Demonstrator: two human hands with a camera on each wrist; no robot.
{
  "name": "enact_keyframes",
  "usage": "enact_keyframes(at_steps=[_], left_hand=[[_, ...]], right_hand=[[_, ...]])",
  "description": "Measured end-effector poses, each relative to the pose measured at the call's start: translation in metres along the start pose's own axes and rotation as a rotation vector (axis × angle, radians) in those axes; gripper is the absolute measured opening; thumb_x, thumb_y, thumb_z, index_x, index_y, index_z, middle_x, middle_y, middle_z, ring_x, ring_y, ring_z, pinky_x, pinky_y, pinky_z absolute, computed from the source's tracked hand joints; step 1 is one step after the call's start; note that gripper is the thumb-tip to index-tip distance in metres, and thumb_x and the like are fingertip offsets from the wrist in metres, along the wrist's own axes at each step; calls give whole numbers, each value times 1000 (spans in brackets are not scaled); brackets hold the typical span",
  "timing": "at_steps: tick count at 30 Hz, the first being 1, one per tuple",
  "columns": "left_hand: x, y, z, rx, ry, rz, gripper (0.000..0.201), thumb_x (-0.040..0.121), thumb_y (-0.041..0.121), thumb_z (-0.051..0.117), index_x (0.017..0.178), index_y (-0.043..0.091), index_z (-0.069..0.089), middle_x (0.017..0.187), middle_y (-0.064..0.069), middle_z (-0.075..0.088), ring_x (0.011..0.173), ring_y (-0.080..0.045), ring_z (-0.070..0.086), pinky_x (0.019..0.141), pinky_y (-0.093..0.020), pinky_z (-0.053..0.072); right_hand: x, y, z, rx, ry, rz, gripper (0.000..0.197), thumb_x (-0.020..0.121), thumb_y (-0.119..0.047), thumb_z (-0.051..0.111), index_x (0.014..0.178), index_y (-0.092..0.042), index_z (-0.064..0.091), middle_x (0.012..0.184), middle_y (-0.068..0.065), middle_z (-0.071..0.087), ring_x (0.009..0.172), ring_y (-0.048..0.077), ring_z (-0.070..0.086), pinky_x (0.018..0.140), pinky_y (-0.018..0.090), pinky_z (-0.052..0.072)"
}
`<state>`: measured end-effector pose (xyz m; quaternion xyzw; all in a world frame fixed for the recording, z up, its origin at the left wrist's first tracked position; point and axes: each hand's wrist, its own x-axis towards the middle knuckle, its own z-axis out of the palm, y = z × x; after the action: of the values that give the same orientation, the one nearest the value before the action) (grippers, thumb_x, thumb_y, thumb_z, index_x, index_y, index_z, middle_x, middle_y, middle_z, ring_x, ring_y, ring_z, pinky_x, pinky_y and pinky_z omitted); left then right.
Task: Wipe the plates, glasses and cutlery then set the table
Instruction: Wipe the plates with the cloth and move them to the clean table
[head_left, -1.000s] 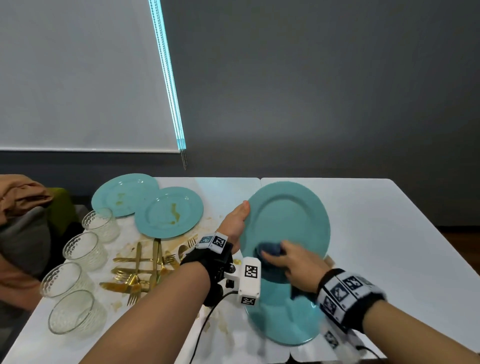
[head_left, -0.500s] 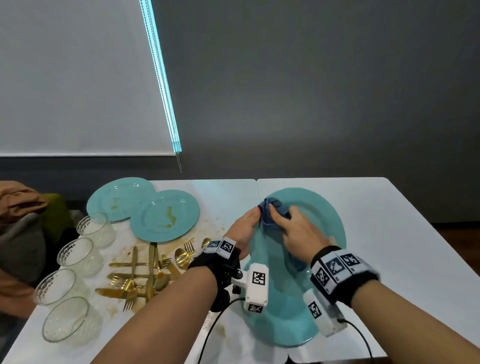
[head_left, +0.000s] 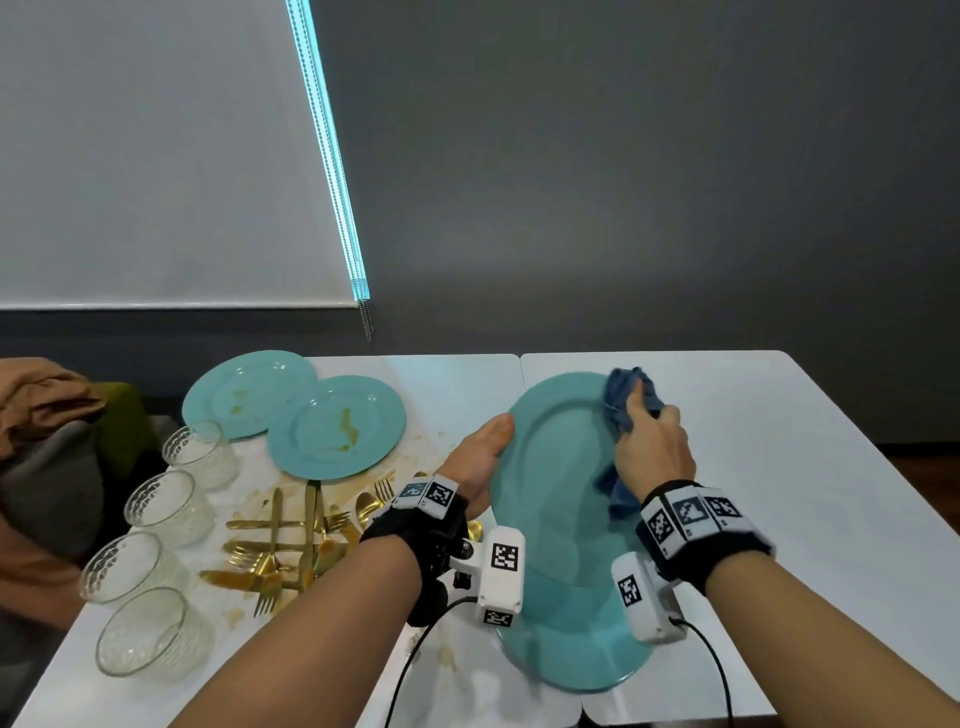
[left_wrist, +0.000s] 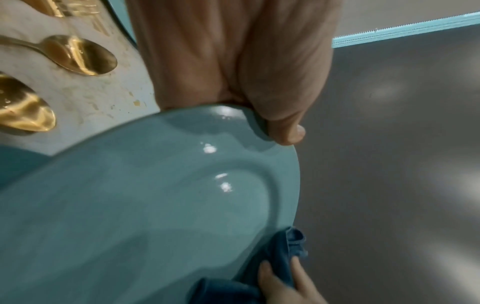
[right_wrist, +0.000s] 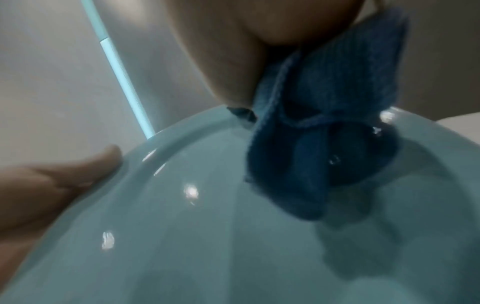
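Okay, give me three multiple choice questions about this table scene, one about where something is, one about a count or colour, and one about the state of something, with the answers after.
1. Where is the blue cloth?
A. Against the far right rim of the held plate
B. Among the glasses
C. On the floor

2. How many clear glasses stand along the table's left edge?
A. Two
B. Four
C. Six

3. What state are the two plates lying flat at the back left in?
A. Broken
B. Stacked and covered
C. Smeared with brownish residue

Answers:
1. A, the right hand presses the cloth onto that far right rim while the left hand grips the opposite edge.
2. B, four glasses sit in a row in the head view.
3. C, both show brownish streaks on their faces.
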<state>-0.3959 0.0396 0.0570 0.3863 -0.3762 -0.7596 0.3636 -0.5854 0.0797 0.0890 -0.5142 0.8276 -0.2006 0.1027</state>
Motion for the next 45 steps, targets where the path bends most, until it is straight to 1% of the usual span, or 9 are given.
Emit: enact_keyframes(at_steps=[5,11,14,17,23,30,36,39,45], left_hand=[[-1,-6,14,12,-41,-9,43,103,30,28,131,3,46,127,-22,56,106,-31,59,95,-41,48],[-3,-17,-17,-103,90,-56,56,98,45,31,137,7,43,133,-19,55,123,-35,53,106,-51,39],[-9,-21,-24,-61,106,-77,47,99,40,35,134,11,47,130,-15,58,119,-34,56,106,-54,39],[-15,-28,-17,-12,72,-110,41,101,35,33,129,11,51,127,-16,60,119,-35,56,105,-53,40],[-14,-59,-17,79,93,-158,44,101,37,34,133,10,48,129,-12,59,119,-30,56,106,-50,41],[-10,-94,-29,193,270,-262,53,93,51,39,126,13,54,124,-13,61,112,-34,59,98,-51,47],[-10,-112,-29,498,346,-341,73,86,64,32,127,9,53,126,-19,58,113,-36,57,99,-46,46],[-16,-104,-21,692,387,-338,56,100,43,31,132,0,48,131,-22,53,119,-36,51,98,-35,41],[-7,-111,-16,860,516,-363,57,87,41,63,125,1,48,123,-16,60,114,-32,56,91,-34,48]], right_hand=[[-39,-18,25,-33,-96,-290,47,93,-38,36,138,-48,27,125,5,43,108,31,49,91,44,38],[-65,37,41,-360,-561,-746,63,92,-18,43,137,-57,24,118,5,43,112,27,47,82,36,46],[-60,62,6,-580,-615,-508,64,94,-14,33,132,-65,21,125,-3,37,121,21,44,91,39,39],[-46,60,-17,-663,-477,-333,67,92,-11,31,141,-53,14,133,-1,33,126,21,35,89,44,40],[-30,59,3,-322,-348,-116,64,90,-25,34,141,-54,10,132,-1,33,125,26,36,99,53,38],[-30,77,9,-295,-392,-48,65,94,-16,37,149,-38,11,134,8,35,120,29,44,92,36,44],[-29,90,0,-263,-432,21,65,95,-17,39,150,-30,7,131,12,37,116,32,48,90,35,44],[-29,95,-2,-250,-447,21,65,95,-18,40,150,-28,8,130,13,38,116,32,48,93,36,44],[-31,99,-1,-233,-472,35,65,95,-20,42,150,-26,8,133,13,37,120,31,46,97,36,42]])
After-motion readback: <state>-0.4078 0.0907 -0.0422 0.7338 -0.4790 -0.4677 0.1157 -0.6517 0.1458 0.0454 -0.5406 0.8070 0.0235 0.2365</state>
